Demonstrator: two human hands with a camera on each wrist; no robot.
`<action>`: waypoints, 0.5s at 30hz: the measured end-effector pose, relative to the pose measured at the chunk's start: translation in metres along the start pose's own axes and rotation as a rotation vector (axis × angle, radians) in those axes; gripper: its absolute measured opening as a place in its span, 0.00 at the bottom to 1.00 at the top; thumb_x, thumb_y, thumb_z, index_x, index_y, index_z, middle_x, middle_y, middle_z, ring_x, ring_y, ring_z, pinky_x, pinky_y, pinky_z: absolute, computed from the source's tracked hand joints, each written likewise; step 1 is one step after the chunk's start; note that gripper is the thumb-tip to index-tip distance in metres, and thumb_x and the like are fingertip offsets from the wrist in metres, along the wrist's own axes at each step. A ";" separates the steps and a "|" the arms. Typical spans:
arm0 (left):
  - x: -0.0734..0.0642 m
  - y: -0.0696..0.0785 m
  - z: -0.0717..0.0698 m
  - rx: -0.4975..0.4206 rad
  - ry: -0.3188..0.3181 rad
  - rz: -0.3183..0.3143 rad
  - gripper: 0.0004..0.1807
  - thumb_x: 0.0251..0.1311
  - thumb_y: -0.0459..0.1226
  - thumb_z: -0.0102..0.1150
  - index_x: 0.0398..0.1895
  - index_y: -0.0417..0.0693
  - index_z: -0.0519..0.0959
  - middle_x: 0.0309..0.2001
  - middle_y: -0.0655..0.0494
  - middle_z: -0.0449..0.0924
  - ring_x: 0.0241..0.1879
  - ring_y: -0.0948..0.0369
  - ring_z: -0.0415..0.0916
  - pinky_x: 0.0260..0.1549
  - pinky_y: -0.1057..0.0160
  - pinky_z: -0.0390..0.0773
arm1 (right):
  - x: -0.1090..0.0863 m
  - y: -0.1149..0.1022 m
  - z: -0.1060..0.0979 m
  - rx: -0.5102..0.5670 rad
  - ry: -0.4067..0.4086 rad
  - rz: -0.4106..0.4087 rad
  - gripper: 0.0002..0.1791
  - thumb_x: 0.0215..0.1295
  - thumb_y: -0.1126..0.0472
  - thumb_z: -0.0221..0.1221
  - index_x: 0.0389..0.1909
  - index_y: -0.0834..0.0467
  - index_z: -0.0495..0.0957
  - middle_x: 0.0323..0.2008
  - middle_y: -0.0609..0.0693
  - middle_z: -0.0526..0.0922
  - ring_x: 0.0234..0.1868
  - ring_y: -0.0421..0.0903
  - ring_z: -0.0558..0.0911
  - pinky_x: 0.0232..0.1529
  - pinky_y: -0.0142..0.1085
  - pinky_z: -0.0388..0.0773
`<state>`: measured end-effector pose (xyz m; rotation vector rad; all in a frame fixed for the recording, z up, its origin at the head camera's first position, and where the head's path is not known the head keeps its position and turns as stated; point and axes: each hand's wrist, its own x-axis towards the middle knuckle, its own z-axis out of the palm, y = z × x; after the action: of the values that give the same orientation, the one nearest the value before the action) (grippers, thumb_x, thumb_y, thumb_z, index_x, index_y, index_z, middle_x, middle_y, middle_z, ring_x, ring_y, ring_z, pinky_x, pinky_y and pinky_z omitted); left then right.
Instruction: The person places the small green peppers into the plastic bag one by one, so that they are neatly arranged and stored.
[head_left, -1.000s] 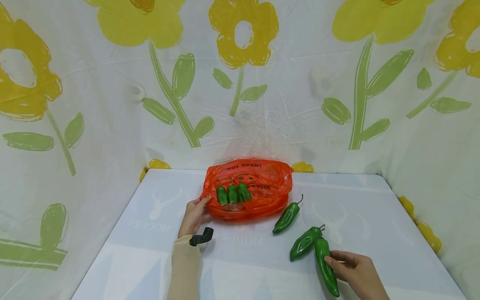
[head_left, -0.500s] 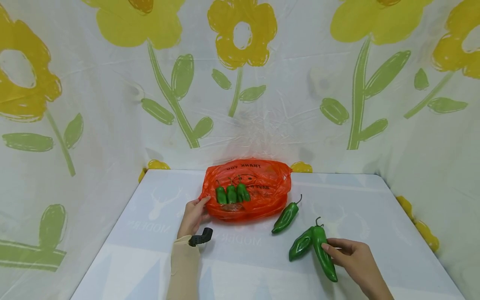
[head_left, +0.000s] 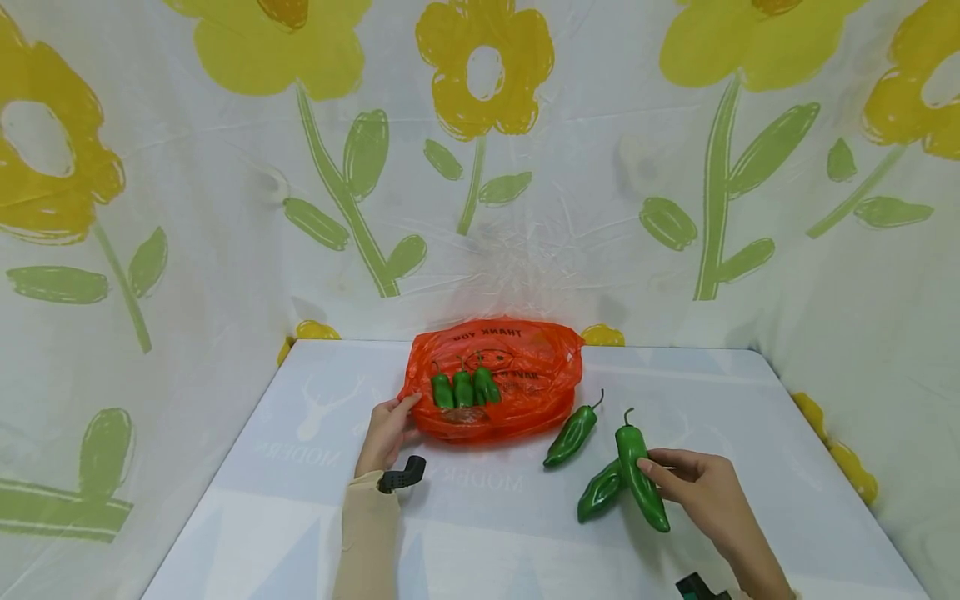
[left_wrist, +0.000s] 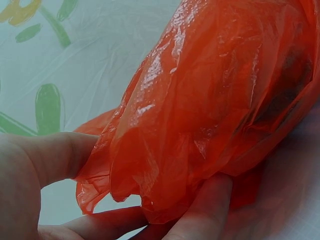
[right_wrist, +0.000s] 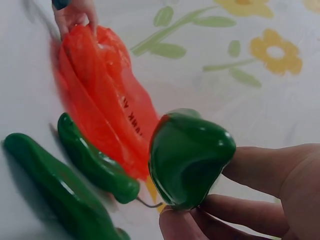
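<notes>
My right hand (head_left: 693, 483) pinches a long green pepper (head_left: 641, 479) between thumb and fingers, stem pointing up and away. In the right wrist view the held pepper (right_wrist: 190, 157) appears end-on, raised off the table. Behind it a second green pepper (head_left: 598, 493) lies on the table, partly covered in the head view. A third pepper (head_left: 572, 437) rests beside the bag's right front corner. My left hand (head_left: 387, 433) grips the left edge of a red plastic bag (head_left: 536, 408); the left wrist view shows fingers around its crumpled film (left_wrist: 165, 150). Several green peppers (head_left: 463, 388) sit inside the bag's opening.
The white table (head_left: 480, 542) has pale blue deer and lettering prints. Behind and at both sides hangs a white curtain (head_left: 577, 208) with yellow flowers. A black wrist mount (head_left: 402, 474) sits on the left sleeve.
My right hand has lifted its pepper and moved it away from me, up and slightly left in the head view. The left hand and the bag have stayed in place.
</notes>
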<state>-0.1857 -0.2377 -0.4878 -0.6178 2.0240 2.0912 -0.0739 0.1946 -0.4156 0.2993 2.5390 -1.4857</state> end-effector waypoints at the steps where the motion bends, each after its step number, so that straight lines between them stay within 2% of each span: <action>1: 0.000 0.000 0.000 -0.003 -0.001 0.002 0.33 0.74 0.49 0.57 0.68 0.31 0.70 0.64 0.38 0.77 0.42 0.61 0.80 0.37 0.69 0.85 | 0.001 -0.002 -0.001 -0.007 -0.001 -0.010 0.35 0.67 0.43 0.67 0.63 0.66 0.79 0.59 0.61 0.85 0.43 0.37 0.89 0.45 0.35 0.88; 8: -0.001 0.001 0.001 -0.018 -0.017 0.018 0.32 0.74 0.48 0.57 0.69 0.31 0.70 0.63 0.42 0.78 0.41 0.63 0.79 0.36 0.69 0.84 | 0.009 -0.013 -0.001 -0.024 0.009 -0.062 0.34 0.67 0.44 0.67 0.62 0.67 0.79 0.60 0.63 0.84 0.44 0.40 0.89 0.45 0.36 0.88; 15: -0.003 0.001 0.001 -0.022 -0.019 0.019 0.33 0.74 0.48 0.57 0.70 0.31 0.69 0.66 0.40 0.75 0.44 0.62 0.80 0.39 0.68 0.85 | 0.017 -0.028 0.003 -0.016 0.006 -0.088 0.32 0.68 0.45 0.67 0.61 0.66 0.80 0.60 0.63 0.84 0.46 0.43 0.89 0.46 0.36 0.88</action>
<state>-0.1834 -0.2365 -0.4859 -0.5816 2.0078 2.1243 -0.0978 0.1803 -0.3984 0.1920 2.5993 -1.4956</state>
